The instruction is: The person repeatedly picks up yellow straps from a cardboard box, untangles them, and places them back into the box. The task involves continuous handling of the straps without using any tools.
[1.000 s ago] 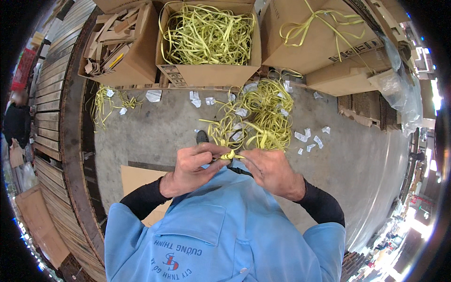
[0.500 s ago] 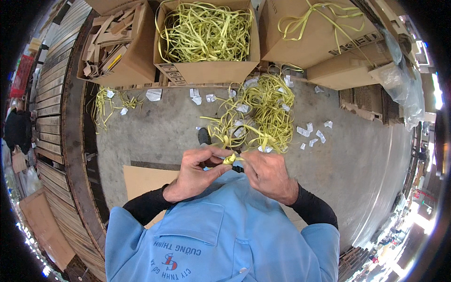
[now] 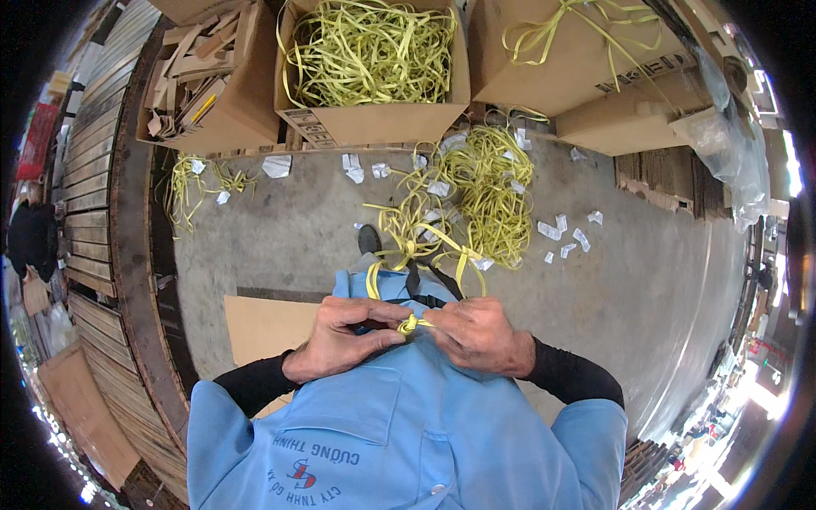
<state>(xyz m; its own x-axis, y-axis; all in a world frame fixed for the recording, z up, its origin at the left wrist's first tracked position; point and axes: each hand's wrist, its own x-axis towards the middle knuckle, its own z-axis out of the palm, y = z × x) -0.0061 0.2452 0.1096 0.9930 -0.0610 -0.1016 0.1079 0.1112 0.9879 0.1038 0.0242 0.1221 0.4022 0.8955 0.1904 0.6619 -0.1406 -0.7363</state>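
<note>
Head view: knotted yellow strap [image 3: 408,325] held up against the blue shirt [image 3: 510,433], 6 o'clock of centre. Left hand [image 3: 340,339] at the knot's 9 o'clock, thumb and fingers clamped on it. Right hand [image 3: 483,337] at 3 o'clock, fingers pinched on strap just beside the knot. Tangled yellow strap pile [image 3: 495,200] on concrete floor [image 3: 629,314] toward 1 o'clock, white paper scraps [image 3: 581,240] at 2. Strap-filled cardboard box [image 3: 378,125] at 12, box of cardboard scraps [image 3: 242,127] between 10 and 11.
</note>
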